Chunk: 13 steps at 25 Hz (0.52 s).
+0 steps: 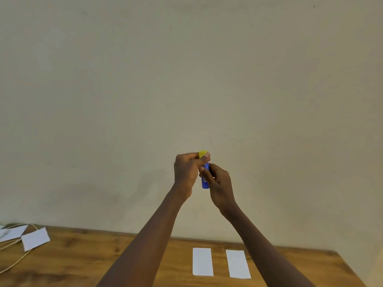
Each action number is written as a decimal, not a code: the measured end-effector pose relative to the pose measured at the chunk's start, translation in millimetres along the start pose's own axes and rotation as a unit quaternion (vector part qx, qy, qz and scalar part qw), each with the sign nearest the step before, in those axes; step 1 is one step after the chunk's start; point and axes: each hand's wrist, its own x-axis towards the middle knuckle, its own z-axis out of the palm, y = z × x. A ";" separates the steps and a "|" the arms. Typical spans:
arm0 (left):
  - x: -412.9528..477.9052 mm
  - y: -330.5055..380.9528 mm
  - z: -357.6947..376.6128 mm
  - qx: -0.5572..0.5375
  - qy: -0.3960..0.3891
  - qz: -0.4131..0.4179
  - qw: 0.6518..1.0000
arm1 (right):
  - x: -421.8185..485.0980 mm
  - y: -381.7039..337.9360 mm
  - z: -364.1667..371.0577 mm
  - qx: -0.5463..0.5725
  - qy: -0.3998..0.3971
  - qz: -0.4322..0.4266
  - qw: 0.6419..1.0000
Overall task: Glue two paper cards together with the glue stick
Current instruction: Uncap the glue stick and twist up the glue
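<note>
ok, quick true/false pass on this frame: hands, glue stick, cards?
1. The left hand grips the yellow cap of the blue plastic glue stick. True.
2. The right hand lies flat on the brown wooden table. False: it holds the stick's body, raised above the table.
3. The two white rectangular paper cards lie side by side, apart. True.
4. Scissors lie at the table's left. False: white paper pieces and a cream cable lie there.
</note>
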 end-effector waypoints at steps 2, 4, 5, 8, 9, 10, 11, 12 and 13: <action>-1.1 6.6 -0.8 -0.009 -0.020 -0.005 1.000 | -1.8 -6.8 -2.7 0.022 -0.009 0.003 1.000; -4.0 11.6 1.7 0.009 -0.031 -0.003 0.999 | -0.9 -11.9 -6.5 0.031 -0.009 0.004 0.999; -5.7 14.7 3.6 0.017 -0.034 0.000 0.999 | -0.2 -13.4 -8.6 0.037 -0.009 0.006 0.999; -2.8 39.6 3.0 -0.095 -0.027 0.001 0.995 | -7.2 -10.6 -14.3 0.051 -0.036 0.018 0.998; 5.3 51.2 -0.2 -0.139 -0.018 0.012 0.990 | -13.0 -7.0 -15.2 0.058 -0.042 0.026 0.997; 14.4 61.3 -3.6 -0.144 -0.012 0.028 0.989 | -17.9 -4.4 -16.1 0.071 -0.039 0.038 0.996; 20.8 67.9 -5.8 -0.110 -0.008 0.045 0.993 | -19.9 -3.8 -17.3 0.086 -0.030 0.049 0.995; 23.6 69.6 -5.8 -0.064 -0.013 0.052 0.997 | -18.6 -5.5 -18.8 0.097 -0.016 0.054 0.994; 22.8 67.3 -3.9 -0.015 -0.025 0.046 0.999 | -13.9 -9.7 -20.3 0.103 -0.003 0.052 0.993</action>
